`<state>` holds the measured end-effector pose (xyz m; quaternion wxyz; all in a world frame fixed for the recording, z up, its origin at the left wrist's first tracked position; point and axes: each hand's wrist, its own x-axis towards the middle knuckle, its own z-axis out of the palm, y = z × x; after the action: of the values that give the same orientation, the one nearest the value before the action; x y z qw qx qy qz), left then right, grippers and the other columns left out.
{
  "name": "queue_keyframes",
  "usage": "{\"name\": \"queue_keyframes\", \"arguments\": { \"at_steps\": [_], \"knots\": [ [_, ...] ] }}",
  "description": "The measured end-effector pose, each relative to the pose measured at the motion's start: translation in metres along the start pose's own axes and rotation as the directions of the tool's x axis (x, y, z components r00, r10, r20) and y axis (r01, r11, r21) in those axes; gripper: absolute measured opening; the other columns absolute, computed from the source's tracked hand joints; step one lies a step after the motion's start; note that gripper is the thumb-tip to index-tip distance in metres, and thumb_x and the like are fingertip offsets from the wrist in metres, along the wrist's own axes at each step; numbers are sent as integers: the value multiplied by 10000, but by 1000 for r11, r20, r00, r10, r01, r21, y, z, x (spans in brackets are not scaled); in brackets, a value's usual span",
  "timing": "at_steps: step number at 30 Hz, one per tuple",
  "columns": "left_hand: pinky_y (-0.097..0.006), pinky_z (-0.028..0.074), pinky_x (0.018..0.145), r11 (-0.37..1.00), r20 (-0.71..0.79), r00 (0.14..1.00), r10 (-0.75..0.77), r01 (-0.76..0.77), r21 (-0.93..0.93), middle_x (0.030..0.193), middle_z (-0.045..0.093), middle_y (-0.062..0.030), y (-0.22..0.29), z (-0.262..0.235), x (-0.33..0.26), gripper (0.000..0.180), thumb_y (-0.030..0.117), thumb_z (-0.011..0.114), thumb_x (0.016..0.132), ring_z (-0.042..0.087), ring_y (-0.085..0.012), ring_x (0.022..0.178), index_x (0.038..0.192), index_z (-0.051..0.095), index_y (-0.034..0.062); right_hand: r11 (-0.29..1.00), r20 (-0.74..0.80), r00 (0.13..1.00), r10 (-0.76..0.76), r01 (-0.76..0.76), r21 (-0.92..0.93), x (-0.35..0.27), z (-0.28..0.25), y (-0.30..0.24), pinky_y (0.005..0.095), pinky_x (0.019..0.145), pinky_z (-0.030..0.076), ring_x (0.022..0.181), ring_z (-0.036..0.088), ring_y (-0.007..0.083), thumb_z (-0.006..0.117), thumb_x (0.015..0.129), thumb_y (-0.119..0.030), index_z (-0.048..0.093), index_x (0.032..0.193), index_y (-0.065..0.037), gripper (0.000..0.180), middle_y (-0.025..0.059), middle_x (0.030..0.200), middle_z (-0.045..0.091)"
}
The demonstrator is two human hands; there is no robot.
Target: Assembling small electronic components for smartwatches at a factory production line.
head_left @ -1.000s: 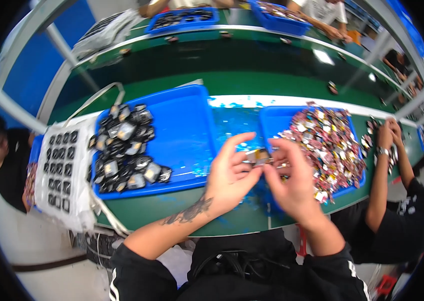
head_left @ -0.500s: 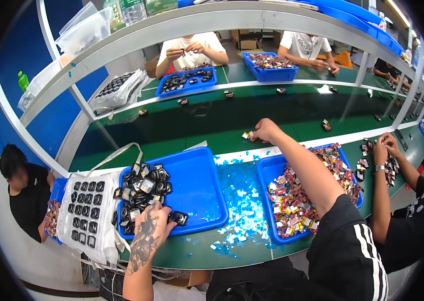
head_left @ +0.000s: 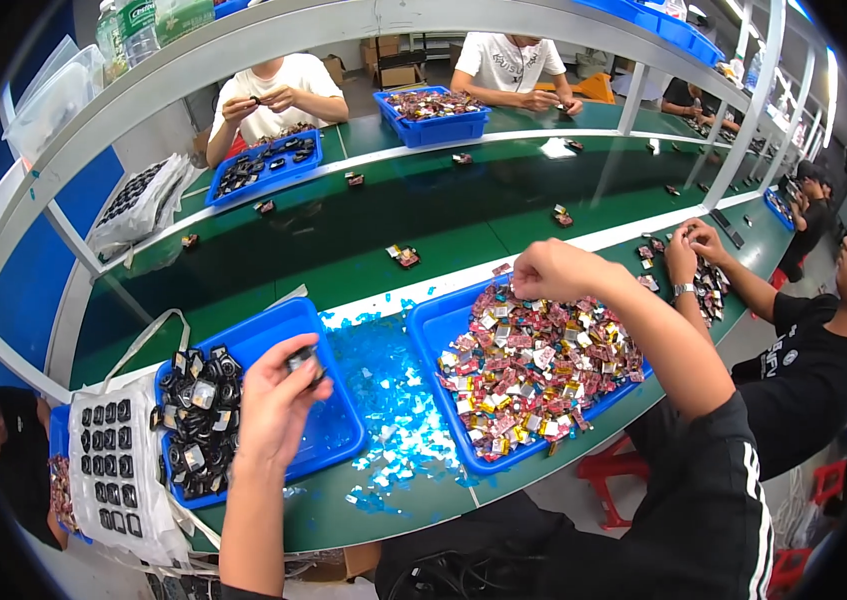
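My left hand point(head_left: 281, 405) is raised over the near side of the left blue tray point(head_left: 341, 425), its fingers closed round a small black watch-like case point(head_left: 305, 362). A heap of similar black cases point(head_left: 201, 400) fills the left part of that tray. My right hand point(head_left: 555, 270) is over the far edge of the right blue tray point(head_left: 425, 325), fingers curled in; whatever they may hold is hidden. Under it lie many small red circuit boards point(head_left: 533, 370) with silver and yellow parts. A single board with a silver part point(head_left: 403, 256) rests on the green belt beyond the trays.
Blue film scraps point(head_left: 398, 400) cover the bench between the trays. At left, a white sheet point(head_left: 143, 520) bears rows of black frames. A white rail point(head_left: 363, 312) edges the belt. Co-workers sit opposite and at right; one's hands point(head_left: 688, 245) work close to my right arm.
My left hand has lifted a black case out of the tray. The right hand has let go of a board on the belt and come back over the board tray. The view has swung right.
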<state>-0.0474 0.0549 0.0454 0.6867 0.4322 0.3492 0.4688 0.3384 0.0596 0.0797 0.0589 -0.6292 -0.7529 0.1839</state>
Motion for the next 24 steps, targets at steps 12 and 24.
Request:
{"name": "queue_keyframes", "arguments": {
  "at_steps": [12, 24],
  "knots": [
    [-258, 540, 576, 990, 31, 997, 72, -76, 121, 910, 652, -140, -58, 3, 6, 135, 91, 553, 957, 655, -167, 682, 1035, 450, 53, 994, -490, 865, -113, 98, -55, 41, 32, 56, 427, 922, 474, 1043, 611, 378, 584, 890, -208, 626, 1171, -26, 337, 222, 1138, 636],
    [-266, 563, 661, 988, 5, 998, 55, -55, 142, 966, 663, -128, -54, 2, 1, 234, 78, 561, 941, 685, -192, 782, 1161, 509, 19, 929, -236, 968, 87, 6, 370, -10, 17, -23, 303, 621, 506, 669, 642, 173, 665, 846, -108, 655, 875, 16, 128, 87, 749, 667]
  ]
}}
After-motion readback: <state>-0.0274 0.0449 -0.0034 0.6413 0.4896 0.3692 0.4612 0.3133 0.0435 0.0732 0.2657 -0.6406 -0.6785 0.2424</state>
